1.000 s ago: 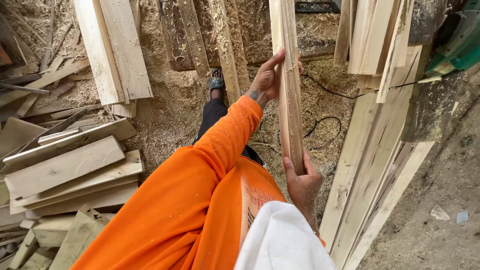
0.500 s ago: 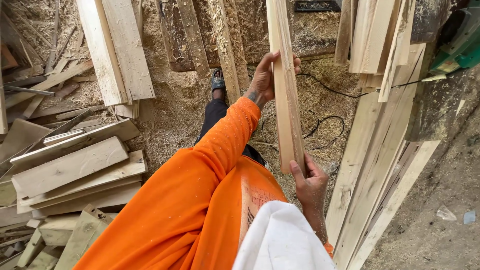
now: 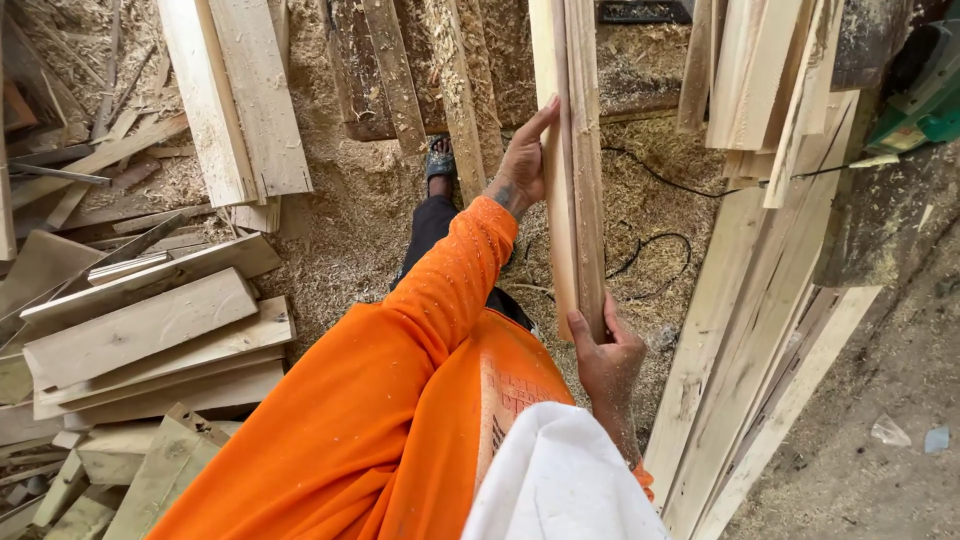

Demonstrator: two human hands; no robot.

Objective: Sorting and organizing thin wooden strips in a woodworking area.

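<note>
I hold a long pale wooden plank (image 3: 572, 170) on edge in front of me, running away from me over the sawdust floor. My right hand (image 3: 607, 358) grips its near end from below. Farther along, my left hand (image 3: 521, 160), at the end of an orange sleeve, presses against the plank's left side with fingers spread along it. My sandalled foot (image 3: 440, 160) stands in the sawdust just left of the plank.
A heap of cut boards (image 3: 140, 330) lies at the left. More planks (image 3: 235, 100) lean at the top left and several long boards (image 3: 760, 290) are stacked at the right. A black cable (image 3: 650, 250) loops across the sawdust. A green machine (image 3: 925, 95) sits top right.
The plank has shifted slightly left and its near end has dropped closer to me. My right hand has slid lower with it; my left hand stays on the plank's side.
</note>
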